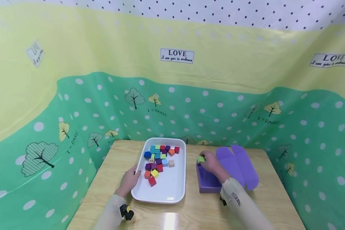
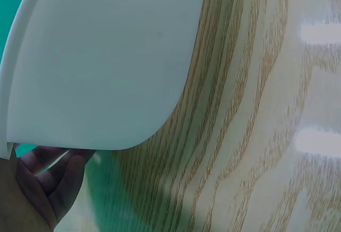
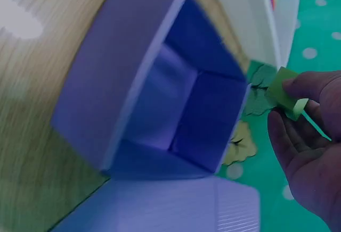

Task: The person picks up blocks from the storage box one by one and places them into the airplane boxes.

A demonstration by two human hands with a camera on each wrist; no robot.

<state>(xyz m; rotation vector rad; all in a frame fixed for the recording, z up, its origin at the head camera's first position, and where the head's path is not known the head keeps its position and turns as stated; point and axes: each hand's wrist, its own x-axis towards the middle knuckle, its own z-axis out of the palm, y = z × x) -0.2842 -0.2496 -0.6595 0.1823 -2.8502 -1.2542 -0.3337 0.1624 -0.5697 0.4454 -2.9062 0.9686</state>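
At the lower left of the head view, the left rim of the white tray (image 1: 171,187) is being touched by the left hand (image 1: 129,180), apparently so that the tray is being steadied on the worktop (image 1: 195,217). As the fingertips are being hidden behind the tray's wall in the left wrist view, it cannot be told whether the rim is being pinched by this grip or merely being leaned on.

In the centre of the frame, many coloured blocks (image 1: 157,156) are being contained by the tray. A wooden block marked "1" (image 1: 151,161) is being surrounded by them, while a plain wooden block (image 1: 171,163) is being seen at the cluster's right edge.

Right of centre, a green block (image 1: 201,159) is being pinched between the thumb and fingers of the right hand (image 1: 211,162), probably because so small a cube is best being handled by the fingertips. It is being held at the upper left corner of the purple box (image 1: 210,190); whether above or just beyond the rim cannot be told. In the right wrist view, the box's inner walls and floor are being shown. Farther right, the flapped lid (image 1: 234,166) is being laid back, presumably so that the opening is being left uncovered.
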